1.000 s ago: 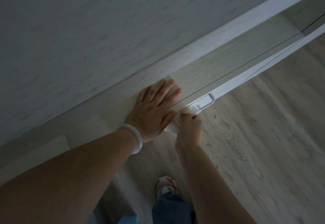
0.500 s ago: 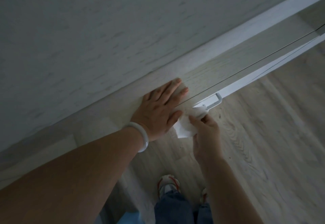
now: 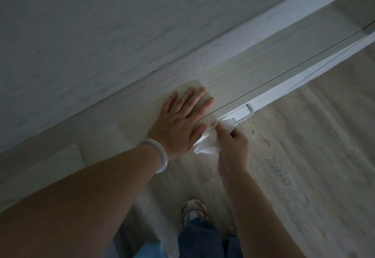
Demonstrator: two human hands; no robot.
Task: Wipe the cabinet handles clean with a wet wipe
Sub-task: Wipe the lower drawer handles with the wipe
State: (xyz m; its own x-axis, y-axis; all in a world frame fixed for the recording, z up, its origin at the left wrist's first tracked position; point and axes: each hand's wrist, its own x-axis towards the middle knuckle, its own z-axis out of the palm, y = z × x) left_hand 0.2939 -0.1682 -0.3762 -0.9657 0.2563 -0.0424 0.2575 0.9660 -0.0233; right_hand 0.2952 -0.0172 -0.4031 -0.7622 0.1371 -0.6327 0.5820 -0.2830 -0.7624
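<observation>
A white bar handle (image 3: pixel 246 113) sticks out from the front of a pale wood-grain cabinet (image 3: pixel 253 71). My right hand (image 3: pixel 233 148) pinches a crumpled white wet wipe (image 3: pixel 211 140) and holds its upper end against the near end of the handle. My left hand (image 3: pixel 182 122) lies flat on the cabinet top with fingers straight, just left of the handle. A pale bangle (image 3: pixel 160 154) circles my left wrist.
A grey-white wall (image 3: pixel 101 34) rises behind the cabinet top. Light wood floor (image 3: pixel 304 176) spreads below and to the right. My shoe (image 3: pixel 194 211) and blue jeans (image 3: pixel 203 239) stand on the floor beneath my arms.
My right hand has loosened from wrapping the handle's near end and drawn back, so more of the wipe hangs out below. My left hand has stayed flat on the cabinet.
</observation>
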